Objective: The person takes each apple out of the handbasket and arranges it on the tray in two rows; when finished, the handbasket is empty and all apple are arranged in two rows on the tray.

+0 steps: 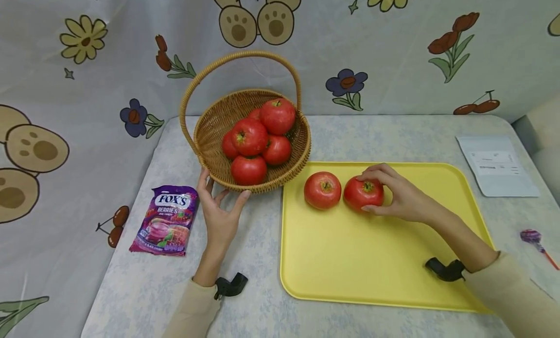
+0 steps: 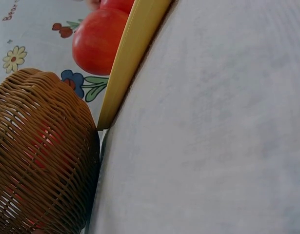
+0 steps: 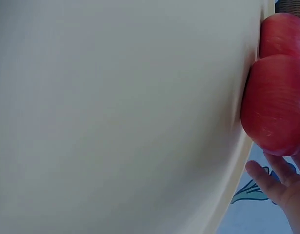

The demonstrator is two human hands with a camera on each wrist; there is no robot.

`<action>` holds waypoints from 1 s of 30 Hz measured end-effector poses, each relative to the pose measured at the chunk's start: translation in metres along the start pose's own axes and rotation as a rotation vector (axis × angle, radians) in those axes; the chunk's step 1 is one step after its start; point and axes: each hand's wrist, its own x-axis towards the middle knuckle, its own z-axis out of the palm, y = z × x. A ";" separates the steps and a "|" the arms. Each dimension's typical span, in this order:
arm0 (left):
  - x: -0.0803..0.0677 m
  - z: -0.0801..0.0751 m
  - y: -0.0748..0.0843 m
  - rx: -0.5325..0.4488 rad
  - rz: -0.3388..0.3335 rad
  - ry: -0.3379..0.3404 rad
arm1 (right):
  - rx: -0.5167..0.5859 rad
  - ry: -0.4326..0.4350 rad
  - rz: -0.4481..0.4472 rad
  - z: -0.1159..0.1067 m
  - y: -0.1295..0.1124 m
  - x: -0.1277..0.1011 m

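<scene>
My right hand (image 1: 395, 194) pinches a red apple (image 1: 363, 193) between thumb and fingers on the yellow tray (image 1: 350, 260). Close by on its left sits another red apple (image 1: 323, 190). In the right wrist view, fingertips (image 3: 267, 180) touch the underside of the nearer apple (image 3: 275, 105). A wicker basket (image 1: 218, 119) with a tall handle holds several red apples (image 1: 249, 137). My left hand (image 1: 220, 216) holds the basket's near left side, thumb and bent fingers spread around its lower wall. Some of its fingertips are hidden by the basket.
A purple candy bag (image 1: 168, 221) lies left of my left hand. Beyond the tray's right edge are a silvery pouch (image 1: 498, 165) and a lollipop (image 1: 531, 237). A patterned cloth (image 1: 393, 61) hangs behind the table.
</scene>
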 end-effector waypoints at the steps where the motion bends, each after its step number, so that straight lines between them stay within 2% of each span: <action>1: 0.000 0.000 0.000 0.001 -0.001 0.000 | -0.006 0.004 -0.004 -0.001 -0.001 0.000; 8: 0.001 0.001 0.000 0.000 0.003 0.001 | -0.035 0.070 -0.069 -0.017 -0.014 0.020; 11: 0.001 0.000 0.000 -0.003 0.001 0.003 | -0.038 0.076 -0.091 -0.025 -0.027 0.038; 19: 0.000 0.000 0.001 -0.002 -0.008 0.004 | -0.009 0.045 -0.222 -0.035 -0.068 0.098; 23: 0.000 0.000 0.002 -0.004 -0.010 -0.002 | 0.032 0.024 -0.263 -0.033 -0.086 0.126; 30: 0.000 0.000 0.002 0.004 -0.016 0.000 | 0.079 -0.047 -0.309 -0.013 -0.105 0.167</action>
